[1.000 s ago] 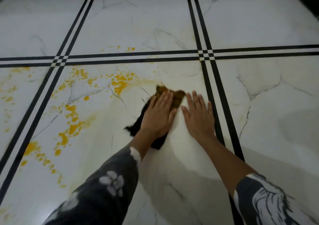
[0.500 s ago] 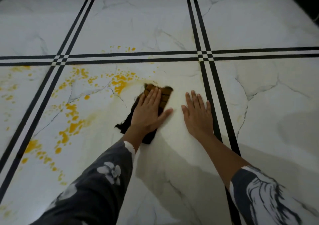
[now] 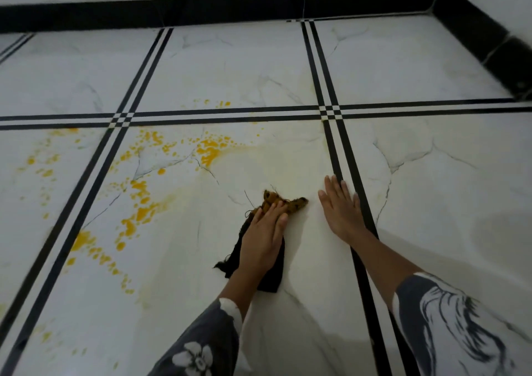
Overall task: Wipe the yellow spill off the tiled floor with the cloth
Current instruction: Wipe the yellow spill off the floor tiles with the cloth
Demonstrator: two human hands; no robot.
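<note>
A dark cloth (image 3: 270,277), stained yellow-brown at its far end, lies flat on the white marble-look tiled floor (image 3: 431,188). My left hand (image 3: 263,237) presses down on the cloth with fingers together. My right hand (image 3: 342,208) rests flat on the bare tile just right of the cloth, fingers spread, beside a black double stripe. The yellow spill (image 3: 138,202) is scattered as drops and blotches to the left of the cloth, with another patch (image 3: 210,149) further away. A faint yellow smear covers the tile beyond the cloth.
Black double stripes (image 3: 335,151) cross the floor in a grid. A black skirting (image 3: 230,9) runs along the white wall at the far end and turns at the right corner. More yellow drops (image 3: 43,168) lie on the tile at far left.
The view has tilted up, so the wall and skirting now show. My left hand has dragged the cloth back towards me. My right hand stays flat on the tile.
</note>
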